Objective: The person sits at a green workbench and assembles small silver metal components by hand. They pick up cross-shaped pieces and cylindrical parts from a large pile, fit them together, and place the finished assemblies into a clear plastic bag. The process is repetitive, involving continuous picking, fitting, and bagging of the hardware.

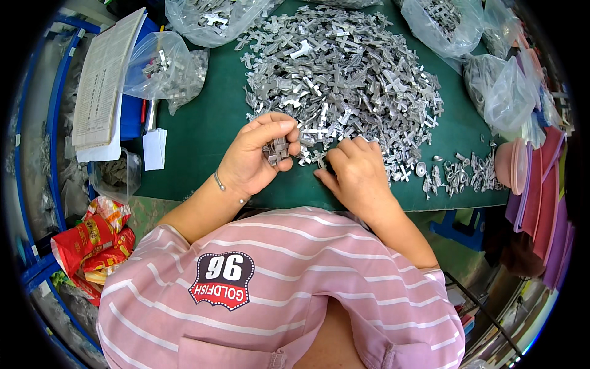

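The heap of small cross-shaped parts [341,80] at upper centre looked like dull grey metal. The table cover [203,135] was matt green, possibly felt. Bags [169,67] at upper left were clear glossy plastic; the snack wrappers [92,240] at lower left shone red.

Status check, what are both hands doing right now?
Left hand closed on small grey metal parts. Right hand picking at big grey metal pile. Nothing blocking.
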Motion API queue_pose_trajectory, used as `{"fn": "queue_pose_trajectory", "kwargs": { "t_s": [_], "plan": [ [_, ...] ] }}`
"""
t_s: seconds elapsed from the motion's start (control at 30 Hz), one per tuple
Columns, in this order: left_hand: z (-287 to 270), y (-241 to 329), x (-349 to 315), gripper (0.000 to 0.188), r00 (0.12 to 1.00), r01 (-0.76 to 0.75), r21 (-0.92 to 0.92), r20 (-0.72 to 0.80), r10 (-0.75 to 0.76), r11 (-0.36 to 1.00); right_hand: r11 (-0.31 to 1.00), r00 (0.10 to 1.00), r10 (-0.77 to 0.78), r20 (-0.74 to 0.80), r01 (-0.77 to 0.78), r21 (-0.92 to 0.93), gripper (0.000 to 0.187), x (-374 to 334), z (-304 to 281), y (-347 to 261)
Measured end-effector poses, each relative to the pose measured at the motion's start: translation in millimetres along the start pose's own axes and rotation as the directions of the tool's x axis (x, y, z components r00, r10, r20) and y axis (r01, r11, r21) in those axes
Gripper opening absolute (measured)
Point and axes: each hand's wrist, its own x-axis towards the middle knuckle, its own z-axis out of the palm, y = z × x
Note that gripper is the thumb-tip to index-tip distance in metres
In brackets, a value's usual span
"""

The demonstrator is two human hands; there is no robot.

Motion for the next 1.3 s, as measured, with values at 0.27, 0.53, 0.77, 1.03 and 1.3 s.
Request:
{"fn": "queue_pose_trajectory", "kwargs": {
  "t_s": [0.27,0.53,0.77,1.03,1.3],
  "plan": [
    [7,-9,-8,0.010,0.997,-0.030,0.355,-0.056,0.054,0.934,0.952,0.978,0.115,-0.173,-0.059,0.301,0.011,-5,0,6],
    [14,-11,-10,0.013,1.000,0.010,0.490,-0.019,-0.002,0.871,0.930,0.908,0.000,-0.418,0.153,0.334,0.022,-4,-5,3],
    [16,-13,-13,0.021,0.989,0.141,0.123,0.029,-0.146,0.982,0.901,0.839,-0.231,-0.492,0.375,0.217,0.025,0,-11,1],
    [0,-16,-10,0.018,0.997,0.061,0.003,0.047,-0.061,0.998,0.940,0.903,0.023,-0.429,0.127,0.317,0.017,17,4,4],
    [3,-6,-10,0.015,0.998,-0.064,0.140,-0.005,0.065,0.988,0.952,0.960,0.137,-0.245,-0.059,0.299,0.014,22,15,6]
  ]
}}
